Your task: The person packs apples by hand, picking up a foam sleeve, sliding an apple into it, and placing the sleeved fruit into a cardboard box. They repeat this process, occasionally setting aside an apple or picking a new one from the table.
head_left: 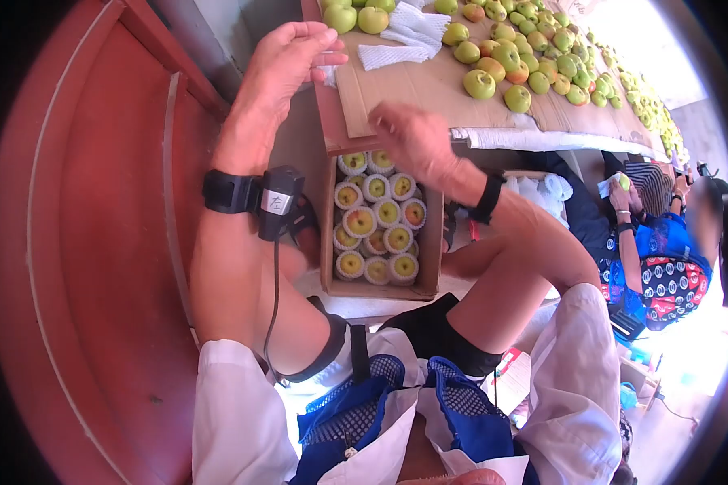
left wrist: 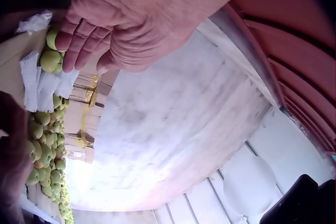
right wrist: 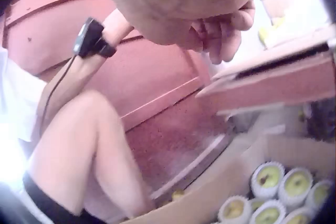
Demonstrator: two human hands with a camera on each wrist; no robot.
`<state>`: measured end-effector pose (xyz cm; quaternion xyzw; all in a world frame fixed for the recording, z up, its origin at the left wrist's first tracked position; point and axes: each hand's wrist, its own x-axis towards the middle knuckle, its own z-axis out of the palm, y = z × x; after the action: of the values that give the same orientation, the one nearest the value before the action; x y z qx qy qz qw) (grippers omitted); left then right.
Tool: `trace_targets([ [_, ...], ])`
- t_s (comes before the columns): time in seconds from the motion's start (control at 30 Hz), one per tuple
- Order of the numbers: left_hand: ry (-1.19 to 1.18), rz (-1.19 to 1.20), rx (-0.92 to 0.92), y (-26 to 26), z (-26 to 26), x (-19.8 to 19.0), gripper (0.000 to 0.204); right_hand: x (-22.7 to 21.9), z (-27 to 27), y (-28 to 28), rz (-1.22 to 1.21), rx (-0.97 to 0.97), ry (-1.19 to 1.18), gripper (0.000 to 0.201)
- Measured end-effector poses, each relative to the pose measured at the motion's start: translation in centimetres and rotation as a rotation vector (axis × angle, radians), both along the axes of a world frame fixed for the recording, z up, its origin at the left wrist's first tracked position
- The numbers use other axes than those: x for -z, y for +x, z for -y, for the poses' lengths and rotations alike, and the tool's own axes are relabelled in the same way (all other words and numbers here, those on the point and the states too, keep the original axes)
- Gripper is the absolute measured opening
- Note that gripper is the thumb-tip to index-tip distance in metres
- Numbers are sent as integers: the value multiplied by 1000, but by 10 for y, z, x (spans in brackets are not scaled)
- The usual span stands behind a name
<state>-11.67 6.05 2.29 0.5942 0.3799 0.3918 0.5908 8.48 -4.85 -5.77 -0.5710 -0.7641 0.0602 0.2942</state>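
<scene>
My left hand (head_left: pixel 295 61) is raised at the table's left corner, fingers loosely extended and nothing in them. Its fingers overlap the green apples (left wrist: pixel 50 61) in the left wrist view. White foam net sleeves (head_left: pixel 396 50) lie on the cardboard right of those apples. My right hand (head_left: pixel 419 144) hangs over the table's near edge, fingers loosely curled, with nothing visible in them; it is blurred in the head view. Below it, a cardboard box (head_left: pixel 328 259) holds several apples (head_left: pixel 360 220) in white foam nets, seen also in the right wrist view.
Many loose green and reddish apples (head_left: pixel 534 56) cover the cardboard-topped table (head_left: pixel 380 105). A red metal door (head_left: pixel 105 202) stands close on my left. To the right, another person (head_left: pixel 663 242) sits holding an apple. A box with white foam (head_left: pixel 542 190) stands under the table.
</scene>
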Motion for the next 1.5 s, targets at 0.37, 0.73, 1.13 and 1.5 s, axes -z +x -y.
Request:
trace_targets([
  [0.37,-35,-29,-23,9,-6,8,41,23,-122,61,416,316,255,47],
  [0.73,-30,-221,38,30,-9,31,53,-28,-87,38,-959,101,-317,40],
  [1.13,-36,-48,101,66,-1,21,34,-55,-46,42,-1328,74,-412,37],
  [1.5,65,-40,8,90,-15,26,30,-58,-52,66,-813,376,-32,36],
])
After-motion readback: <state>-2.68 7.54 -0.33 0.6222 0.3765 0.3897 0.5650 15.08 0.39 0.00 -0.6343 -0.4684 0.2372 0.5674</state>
